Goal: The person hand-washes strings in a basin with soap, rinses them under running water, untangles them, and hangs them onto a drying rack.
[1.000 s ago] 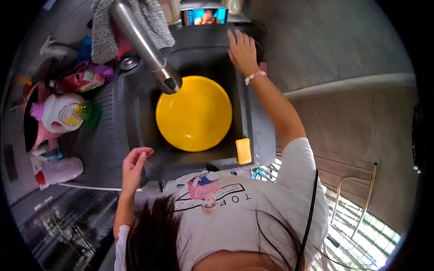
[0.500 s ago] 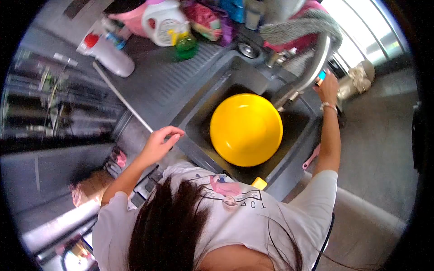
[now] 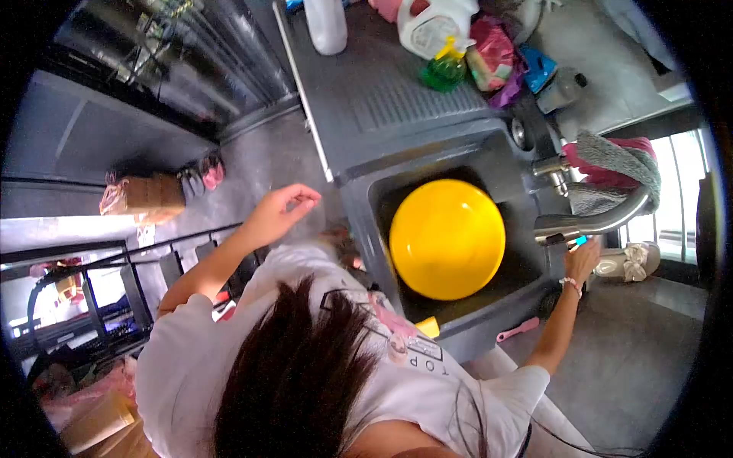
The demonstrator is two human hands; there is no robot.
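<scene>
My left hand (image 3: 282, 212) hangs in the air left of the sink, fingers loosely bent and apart from the thumb, with nothing in it. Reaching past the sink, my right hand (image 3: 582, 261) has its fingers closed around a small blue-and-orange item (image 3: 581, 241), mostly hidden, by the spout of the metal tap (image 3: 592, 224). A beige shoe with a bow (image 3: 631, 261) lies just beyond that hand. In the dark sink (image 3: 489, 145) sits a round yellow basin (image 3: 447, 240). A yellow block like a sponge (image 3: 428, 327) rests at the sink's near edge.
The ribbed drainboard (image 3: 397, 99) holds a green spray bottle (image 3: 444, 70), a white jug (image 3: 431, 29), a white bottle (image 3: 327, 27) and bright packets. A grey cloth (image 3: 599, 198) hangs by the tap. A pink-handled tool (image 3: 518, 330) lies right of the sink.
The view has turned, so the sink and counter appear rotated and shifted right. My right hand stays by the tap with the small item. My left hand is still raised without holding anything.
</scene>
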